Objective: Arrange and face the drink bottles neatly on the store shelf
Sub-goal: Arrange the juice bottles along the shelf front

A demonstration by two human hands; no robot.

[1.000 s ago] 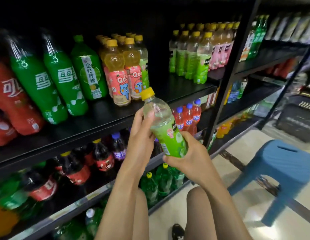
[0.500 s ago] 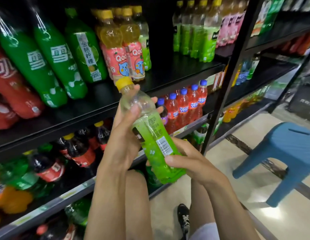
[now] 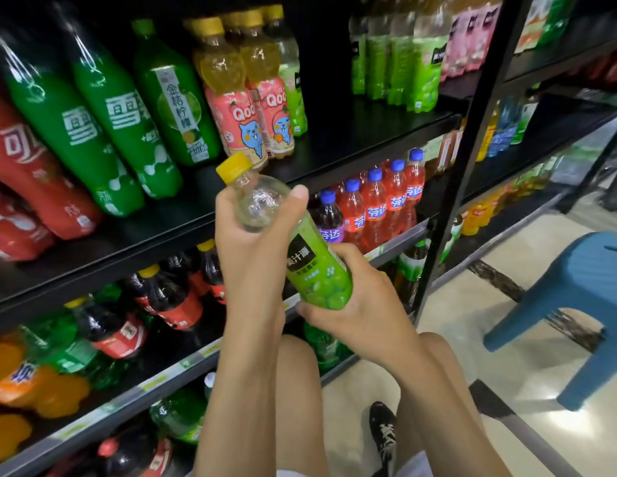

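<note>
While left hand (image 3: 247, 246) grips neck, right hand (image 3: 355, 315) clasps base, tilted bottle (image 3: 302, 256) holds green juice (image 3: 322, 287).

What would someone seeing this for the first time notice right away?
First, the green juice bottle with its yellow cap, tilted at centre frame, the left grip round its clear top and the right grip round its base. Next, the big green soda bottles on the upper shelf at left, and the blue stool at the right edge.

Green-labelled bottle (image 3: 310, 266), yellow cap (image 3: 234, 166); blue stool (image 3: 575, 304).
</note>
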